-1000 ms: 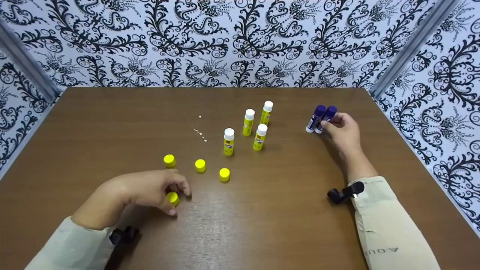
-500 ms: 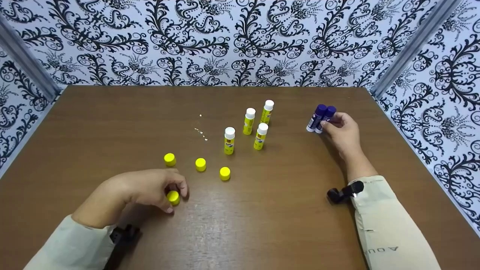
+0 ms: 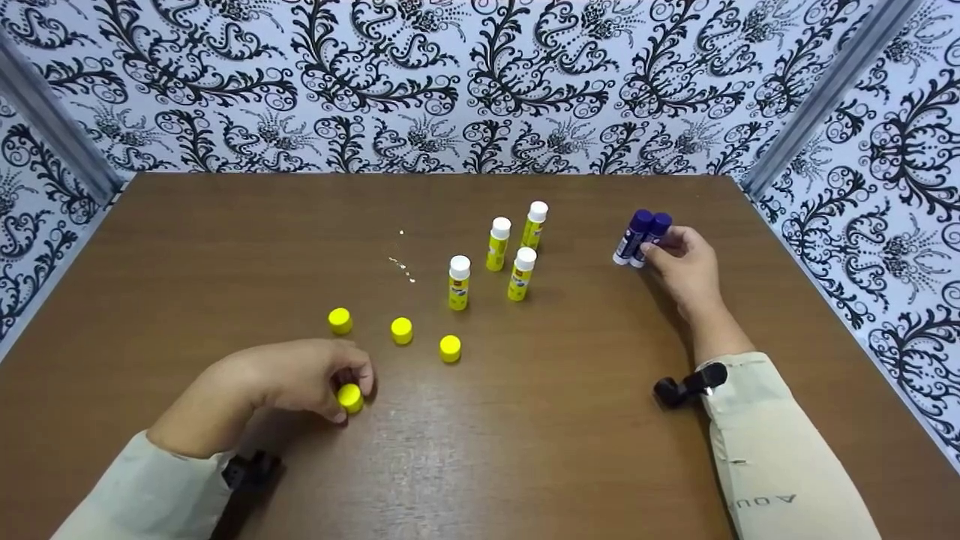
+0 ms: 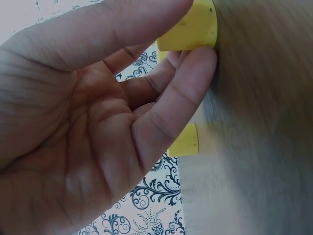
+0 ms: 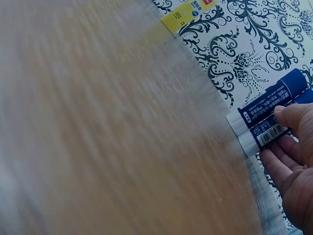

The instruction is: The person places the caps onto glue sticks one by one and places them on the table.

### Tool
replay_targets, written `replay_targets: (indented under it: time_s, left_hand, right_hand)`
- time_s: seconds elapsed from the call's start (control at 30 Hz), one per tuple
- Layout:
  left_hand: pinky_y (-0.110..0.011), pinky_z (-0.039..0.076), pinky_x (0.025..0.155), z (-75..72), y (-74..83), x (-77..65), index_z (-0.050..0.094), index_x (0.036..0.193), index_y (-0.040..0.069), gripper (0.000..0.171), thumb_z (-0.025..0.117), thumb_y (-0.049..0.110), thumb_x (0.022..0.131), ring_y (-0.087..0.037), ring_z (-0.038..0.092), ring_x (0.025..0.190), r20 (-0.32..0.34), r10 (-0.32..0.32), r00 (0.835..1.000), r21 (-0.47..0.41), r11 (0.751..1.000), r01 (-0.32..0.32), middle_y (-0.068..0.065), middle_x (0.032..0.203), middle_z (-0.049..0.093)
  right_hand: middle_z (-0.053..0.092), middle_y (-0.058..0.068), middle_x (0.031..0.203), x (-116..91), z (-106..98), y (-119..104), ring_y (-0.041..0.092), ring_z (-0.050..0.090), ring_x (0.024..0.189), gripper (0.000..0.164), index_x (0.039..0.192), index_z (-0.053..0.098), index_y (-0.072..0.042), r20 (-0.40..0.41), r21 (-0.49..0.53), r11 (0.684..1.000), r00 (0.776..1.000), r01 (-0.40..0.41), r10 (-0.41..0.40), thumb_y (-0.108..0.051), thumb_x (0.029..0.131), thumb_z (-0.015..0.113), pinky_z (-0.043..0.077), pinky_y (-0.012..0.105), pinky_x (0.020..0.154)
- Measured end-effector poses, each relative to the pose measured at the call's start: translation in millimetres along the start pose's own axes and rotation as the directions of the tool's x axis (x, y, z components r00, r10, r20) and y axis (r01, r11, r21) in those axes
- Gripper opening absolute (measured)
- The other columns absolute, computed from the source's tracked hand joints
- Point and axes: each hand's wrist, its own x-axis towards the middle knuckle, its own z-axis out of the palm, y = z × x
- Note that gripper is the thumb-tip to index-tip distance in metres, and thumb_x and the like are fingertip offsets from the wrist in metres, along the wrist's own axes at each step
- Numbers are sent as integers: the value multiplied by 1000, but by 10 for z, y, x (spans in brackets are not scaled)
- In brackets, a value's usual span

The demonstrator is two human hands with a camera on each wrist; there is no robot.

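My left hand (image 3: pixel 292 379) is low over the table at the front left. Its thumb and a finger pinch a yellow cap (image 3: pixel 350 398), and the left wrist view shows that cap (image 4: pixel 193 29) between the thumb and a fingertip. At the right, my right hand (image 3: pixel 688 262) holds a purple-capped glue stick (image 3: pixel 654 231) with its thumb along the label. A second purple-capped glue stick (image 3: pixel 632 238) stands upright right beside it. In the right wrist view both have white bases, and the thumb (image 5: pixel 288 116) lies on the nearer one.
Three more yellow caps sit near the left hand, one (image 3: pixel 401 331) in their middle. Several yellow glue sticks with white tops, such as one (image 3: pixel 459 283), stand upright mid-table. White crumbs (image 3: pixel 402 267) lie left of them. Patterned walls (image 3: pixel 465 82) border the brown table (image 3: pixel 525 435).
The left thumb and fingers have closed in on the yellow cap, which has shifted slightly to the right. The right hand and the purple glue sticks have stayed in place.
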Motion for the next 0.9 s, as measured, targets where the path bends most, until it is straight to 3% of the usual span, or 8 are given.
replay_targets:
  time_s: [0.17, 0.9]
  left_hand:
    - [-23, 49, 73, 8, 14, 4, 65, 91, 13, 29, 80, -9, 78, -15, 57, 85, -2, -11, 1000, -26, 1000, 11, 4, 92, 65]
    - [-22, 49, 73, 14, -9, 11, 66, 87, 16, 27, 83, -4, 78, -13, 57, 86, -31, 19, 999, 50, 999, -17, 7, 92, 62]
  right_hand:
    - [63, -7, 100, 18, -2, 9, 6, 61, 93, 36, 124, 59, 2, 9, 12, 1000, 1000, -11, 11, -11, 94, 75, 55, 13, 80]
    - [63, -6, 104, 3, -21, -2, 6, 60, 96, 45, 131, 58, 6, 17, -56, 998, 1000, -11, 12, -13, 95, 75, 52, 14, 87]
